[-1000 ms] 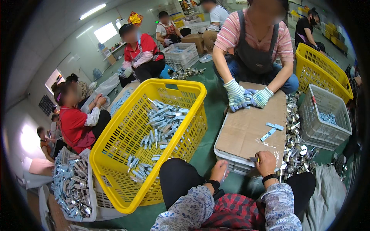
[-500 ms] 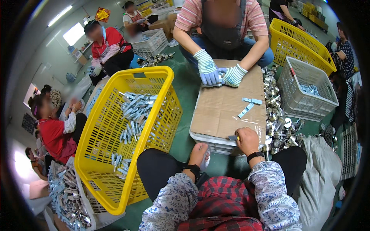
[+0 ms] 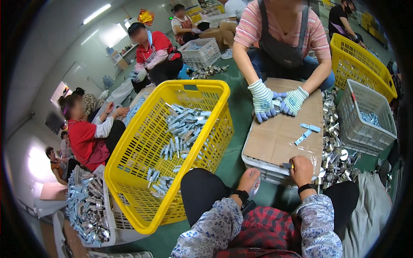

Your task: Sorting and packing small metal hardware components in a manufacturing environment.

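Note:
My right hand is closed around a small knife with a short dark blade and a bit of yellow at the handle. It rests at the near edge of a cardboard sheet lying on a white crate. To its left, above my lap, my left hand is curled closed; something pale shows below its fingers, too hidden to name. Two light-blue strip-shaped metal pieces lie on the cardboard beyond the knife. Across from me, a co-worker's striped-gloved hands hold a small piece against the cardboard.
A tall yellow basket with light-blue pieces stands at my left, beside a heaped white crate. Shiny round metal parts pile along the cardboard's right side. A grey crate and a pale sack are further right.
My view has swung left, so the scene sits further right in it. My hands keep nearly the same pose. The co-worker's gloved hands have shifted around the small piece.

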{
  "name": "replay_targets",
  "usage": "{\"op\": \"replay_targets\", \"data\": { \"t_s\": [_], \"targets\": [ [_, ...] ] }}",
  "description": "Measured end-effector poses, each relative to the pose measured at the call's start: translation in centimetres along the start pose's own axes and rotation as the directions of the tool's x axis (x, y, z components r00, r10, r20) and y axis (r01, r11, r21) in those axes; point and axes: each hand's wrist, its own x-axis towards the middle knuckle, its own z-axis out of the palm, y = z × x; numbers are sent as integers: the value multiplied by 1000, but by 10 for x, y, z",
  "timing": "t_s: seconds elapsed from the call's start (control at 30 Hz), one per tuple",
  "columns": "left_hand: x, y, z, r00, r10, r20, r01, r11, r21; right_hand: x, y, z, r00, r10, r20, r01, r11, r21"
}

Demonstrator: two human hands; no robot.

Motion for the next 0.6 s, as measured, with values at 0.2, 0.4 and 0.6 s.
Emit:
{"op": "replay_targets", "data": {
  "t_s": [0.2,0.4,0.6],
  "targets": [
    [-5,4,2,1000,-21,0,21,999,32,1,-3,-4,1000,-13,-28,14,1000,11],
    [-6,-1,6,988,-61,145,71,995,-71,-3,0,0,1000,-1,-5,2,1000,10],
    [-6,9,7,994,-21,104,25,999,-39,2,6,2,999,-40,-29,40,999,15]
  ]
}}
